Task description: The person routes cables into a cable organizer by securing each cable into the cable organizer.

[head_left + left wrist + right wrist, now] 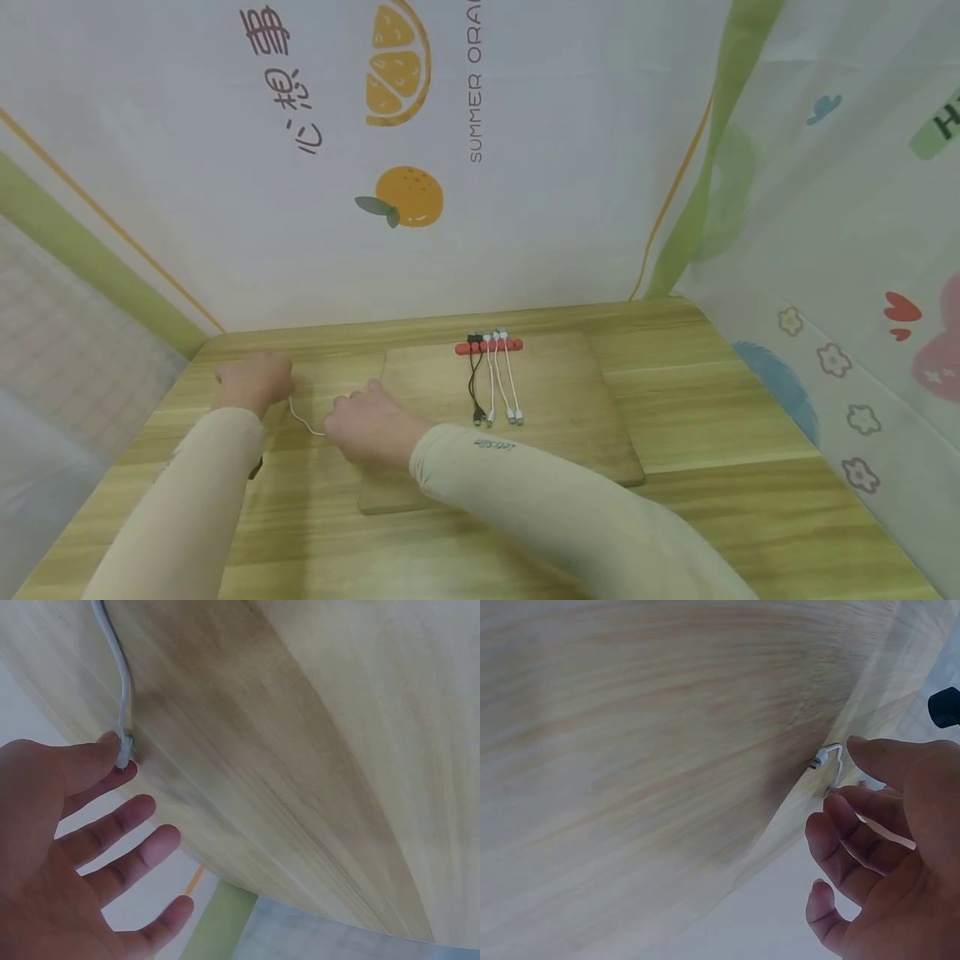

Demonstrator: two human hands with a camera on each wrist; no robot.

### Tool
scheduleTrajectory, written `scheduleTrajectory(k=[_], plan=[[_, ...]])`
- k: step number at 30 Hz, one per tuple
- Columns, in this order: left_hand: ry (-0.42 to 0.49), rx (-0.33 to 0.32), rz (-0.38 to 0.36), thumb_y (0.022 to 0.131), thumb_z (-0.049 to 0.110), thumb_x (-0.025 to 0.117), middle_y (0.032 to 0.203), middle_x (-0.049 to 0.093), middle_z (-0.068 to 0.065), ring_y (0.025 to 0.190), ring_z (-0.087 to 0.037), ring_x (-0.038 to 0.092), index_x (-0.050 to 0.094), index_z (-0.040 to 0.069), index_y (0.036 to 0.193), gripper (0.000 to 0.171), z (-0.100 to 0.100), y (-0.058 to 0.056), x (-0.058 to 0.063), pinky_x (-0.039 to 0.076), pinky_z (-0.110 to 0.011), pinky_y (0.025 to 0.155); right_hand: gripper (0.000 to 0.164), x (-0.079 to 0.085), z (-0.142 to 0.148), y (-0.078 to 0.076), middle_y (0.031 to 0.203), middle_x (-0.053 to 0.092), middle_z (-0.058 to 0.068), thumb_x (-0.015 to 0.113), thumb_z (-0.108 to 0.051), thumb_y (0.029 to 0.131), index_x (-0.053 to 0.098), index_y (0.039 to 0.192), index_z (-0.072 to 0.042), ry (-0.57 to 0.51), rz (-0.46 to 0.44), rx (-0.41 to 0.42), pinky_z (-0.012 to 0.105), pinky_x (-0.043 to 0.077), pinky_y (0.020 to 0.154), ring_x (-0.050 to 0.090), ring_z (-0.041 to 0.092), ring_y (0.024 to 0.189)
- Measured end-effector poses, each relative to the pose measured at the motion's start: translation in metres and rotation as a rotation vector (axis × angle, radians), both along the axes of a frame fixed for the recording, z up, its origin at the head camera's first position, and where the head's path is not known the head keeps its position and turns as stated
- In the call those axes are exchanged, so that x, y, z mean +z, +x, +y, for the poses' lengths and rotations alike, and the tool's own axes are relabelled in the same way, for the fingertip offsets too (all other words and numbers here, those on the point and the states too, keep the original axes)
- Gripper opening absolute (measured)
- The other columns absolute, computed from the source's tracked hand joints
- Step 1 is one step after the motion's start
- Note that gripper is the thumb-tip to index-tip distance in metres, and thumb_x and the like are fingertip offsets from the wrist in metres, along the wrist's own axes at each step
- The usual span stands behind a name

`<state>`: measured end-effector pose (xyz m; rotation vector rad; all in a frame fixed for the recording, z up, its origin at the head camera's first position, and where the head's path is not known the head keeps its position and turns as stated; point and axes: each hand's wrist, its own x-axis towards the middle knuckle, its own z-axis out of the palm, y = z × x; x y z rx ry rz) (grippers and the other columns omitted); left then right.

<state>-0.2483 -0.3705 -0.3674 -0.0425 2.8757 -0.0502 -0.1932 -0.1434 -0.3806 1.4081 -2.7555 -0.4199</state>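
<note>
A short white charging cable [122, 682] runs across the tabletop between the two hands. My left hand [255, 382] pinches one end of it; in the left wrist view the thumb and index finger hold its pale connector [124, 752], the other fingers spread apart. My right hand [375, 425] is at the cable's other end, near the board's left edge. In the right wrist view a white connector [820, 759] lies just beyond the fingertips. The cable bends between thumb and index finger, which stand apart, and it appears to touch the index fingertip.
A wooden board [555, 417] lies on the wood-grain table [720, 408]. Near its far edge, a red cable holder [462, 349] carries several short black and white cables [492, 387], hanging toward me. Printed curtains [562, 167] enclose the table's back and sides.
</note>
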Motion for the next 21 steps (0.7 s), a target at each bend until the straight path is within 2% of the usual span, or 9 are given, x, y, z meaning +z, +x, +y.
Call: scheduleTrajectory(k=[6, 11, 16, 17, 18, 19, 20, 21], plan=[[0.007, -0.003, -0.004, 0.105, 0.013, 0.051, 0.14, 0.057, -0.042, 0.128, -0.072, 0.051, 0.059, -0.009, 0.132, 0.036, 0.0, -0.003, -0.002, 0.03, -0.096, 0.098, 0.02, -0.002, 0.002, -0.001, 0.117, 0.07, -0.011, 0.058, -0.029, 0.108, 0.072, 0.121, -0.034, -0.003, -0.014, -0.004, 0.032, 0.047, 0.092, 0.063, 0.007, 0.094], [-0.002, -0.003, -0.009, 0.102, 0.008, 0.05, 0.141, 0.055, -0.043, 0.129, -0.072, 0.05, 0.057, -0.011, 0.136, 0.039, -0.001, -0.002, -0.001, 0.029, -0.096, 0.099, 0.019, -0.004, 0.0, -0.002, 0.123, 0.07, -0.011, 0.059, -0.03, 0.108, 0.072, 0.122, -0.034, -0.022, -0.072, -0.028, 0.034, 0.049, 0.098, 0.066, 0.008, 0.103], [-0.006, -0.006, -0.021, 0.102, 0.009, 0.05, 0.144, 0.052, -0.044, 0.13, -0.074, 0.048, 0.053, -0.012, 0.14, 0.044, -0.002, 0.001, 0.001, 0.028, -0.095, 0.101, 0.02, -0.009, -0.002, -0.004, 0.124, 0.07, -0.01, 0.062, -0.029, 0.107, 0.072, 0.124, -0.034, -0.032, -0.114, -0.038, 0.036, 0.05, 0.105, 0.066, 0.009, 0.104], [0.013, -0.003, -0.024, 0.101, 0.009, 0.051, 0.138, 0.058, -0.042, 0.126, -0.071, 0.054, 0.056, -0.012, 0.134, 0.04, -0.002, 0.001, 0.002, 0.029, -0.095, 0.101, 0.02, -0.009, -0.002, -0.004, 0.125, 0.07, -0.01, 0.061, -0.029, 0.108, 0.072, 0.124, -0.034, -0.035, -0.116, -0.038, 0.037, 0.05, 0.107, 0.067, 0.009, 0.106], [0.041, 0.002, -0.03, 0.1, 0.009, 0.051, 0.125, 0.067, -0.038, 0.114, -0.063, 0.064, 0.06, -0.012, 0.123, 0.033, -0.002, 0.001, 0.003, 0.039, -0.09, 0.098, 0.02, -0.01, -0.002, -0.004, 0.125, 0.071, -0.009, 0.061, -0.028, 0.108, 0.072, 0.124, -0.033, -0.036, -0.112, -0.034, 0.038, 0.05, 0.109, 0.067, 0.009, 0.106], [0.076, 0.002, -0.034, 0.099, 0.01, 0.051, 0.108, 0.071, -0.032, 0.099, -0.053, 0.069, 0.062, -0.01, 0.11, 0.025, -0.002, 0.001, 0.003, 0.05, -0.08, 0.093, 0.021, -0.011, -0.002, -0.004, 0.126, 0.071, -0.009, 0.062, -0.028, 0.107, 0.072, 0.124, -0.033, -0.041, -0.112, -0.033, 0.04, 0.049, 0.111, 0.068, 0.01, 0.108], [0.114, 0.001, -0.036, 0.098, 0.011, 0.052, 0.091, 0.07, -0.023, 0.084, -0.041, 0.068, 0.061, -0.006, 0.097, 0.02, -0.002, 0.0, 0.004, 0.057, -0.067, 0.084, 0.021, -0.012, -0.002, -0.004, 0.127, 0.071, -0.009, 0.062, -0.027, 0.107, 0.072, 0.124, -0.033, -0.042, -0.106, -0.03, 0.04, 0.049, 0.112, 0.068, 0.011, 0.11], [0.157, -0.007, -0.035, 0.098, 0.012, 0.054, 0.082, 0.065, -0.014, 0.075, -0.031, 0.062, 0.06, -0.002, 0.09, 0.018, -0.003, -0.001, 0.004, 0.058, -0.055, 0.076, 0.02, -0.012, -0.002, -0.004, 0.126, 0.071, -0.008, 0.062, -0.027, 0.107, 0.073, 0.122, -0.033, -0.044, -0.102, -0.028, 0.041, 0.049, 0.112, 0.068, 0.011, 0.11]])
